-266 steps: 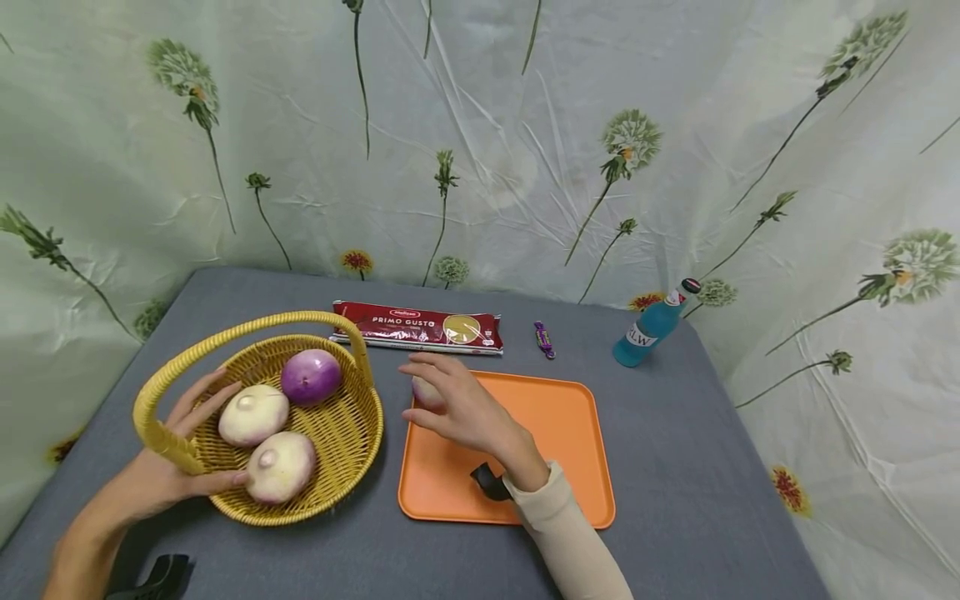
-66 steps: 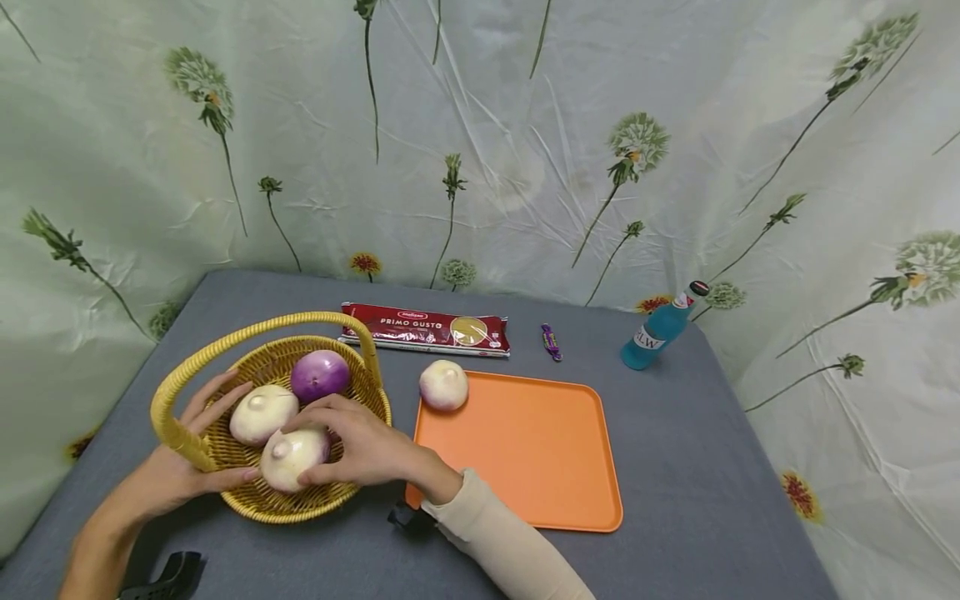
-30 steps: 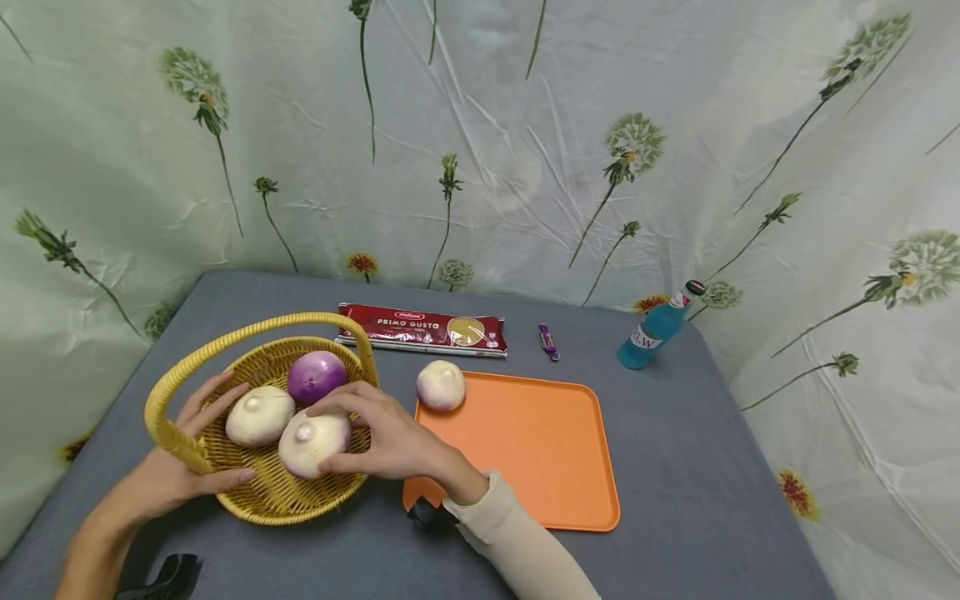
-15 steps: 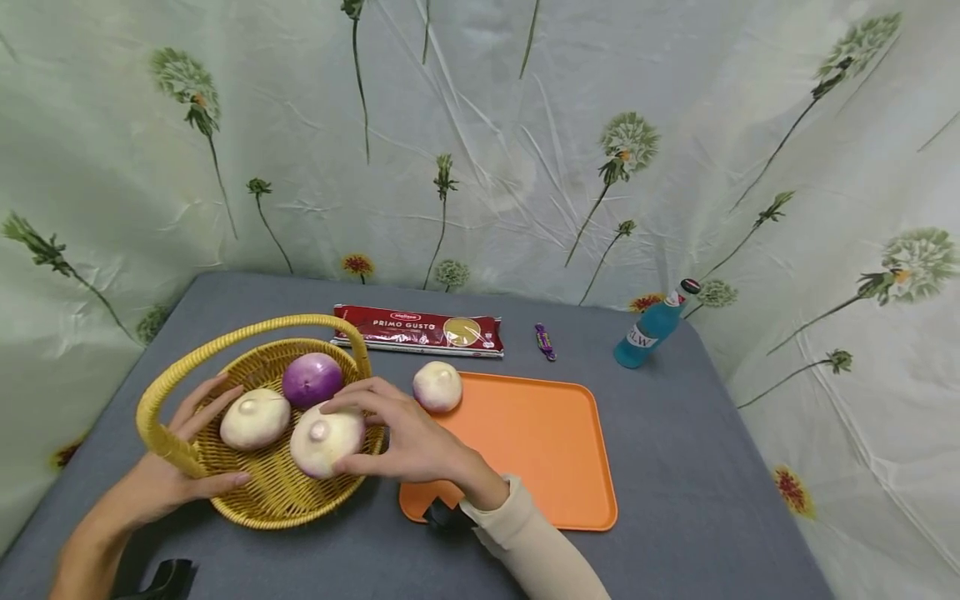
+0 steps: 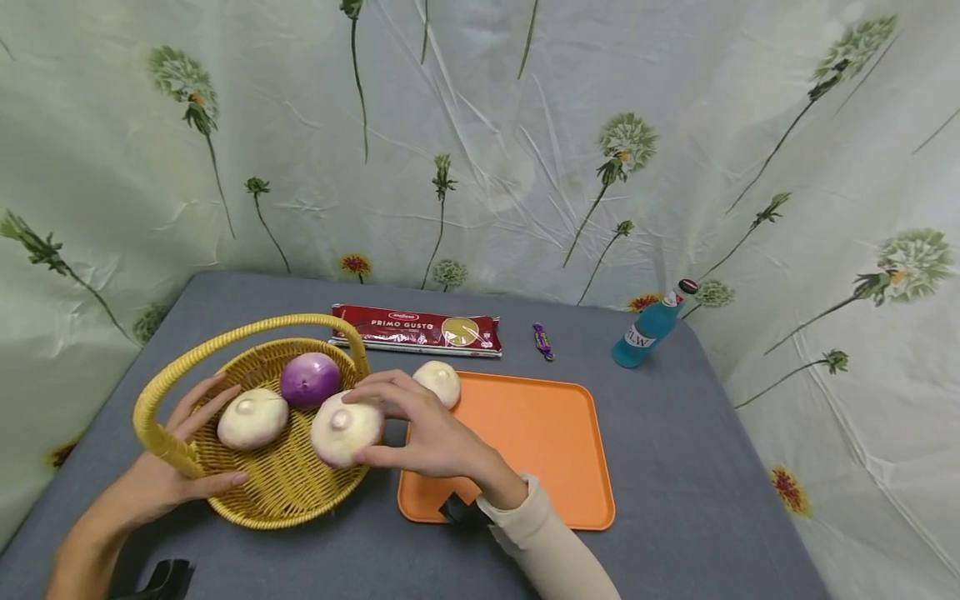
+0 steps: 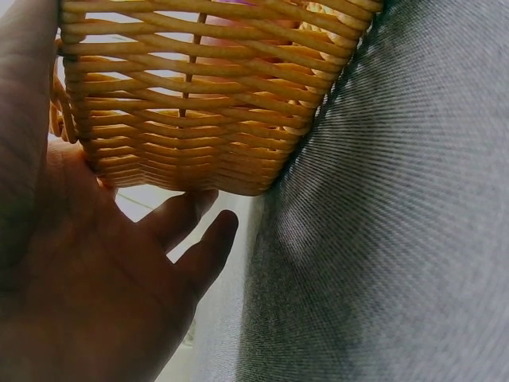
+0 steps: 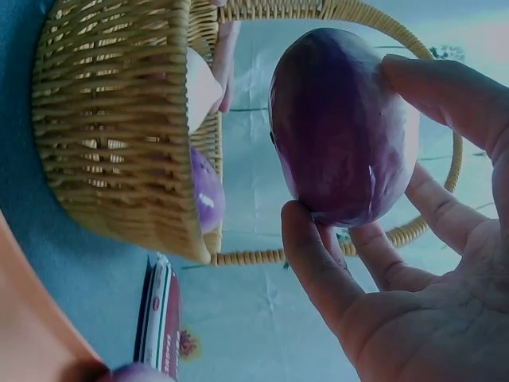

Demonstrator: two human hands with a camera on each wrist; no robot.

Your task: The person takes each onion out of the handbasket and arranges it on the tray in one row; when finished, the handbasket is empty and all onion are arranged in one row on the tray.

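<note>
In the head view my right hand (image 5: 431,429) holds a turnip (image 5: 347,429), white with a small nub on the side facing up, over the basket's right rim. The right wrist view shows its glossy purple side, with the turnip (image 7: 342,127) pinched between thumb and fingertips, apart from the basket. My left hand (image 5: 161,479) grips the left side of the yellow wicker basket (image 5: 288,492) by the foot of its handle, thumb and fingers spread over the rim. Inside lie a white turnip (image 5: 252,419) and one purple side up (image 5: 310,381).
Another turnip (image 5: 438,382) sits at the far left corner of the orange tray (image 5: 525,450), partly behind my right hand. Behind stand a red Primo Gusto package (image 5: 416,331) and a purple-wrapped candy (image 5: 543,342). A blue bottle (image 5: 651,329) stands at the back right.
Earlier my right hand was at the turnip on the tray's corner, then went to the basket. It has since lifted a second turnip and moved it right. The left hand stays at the basket.
</note>
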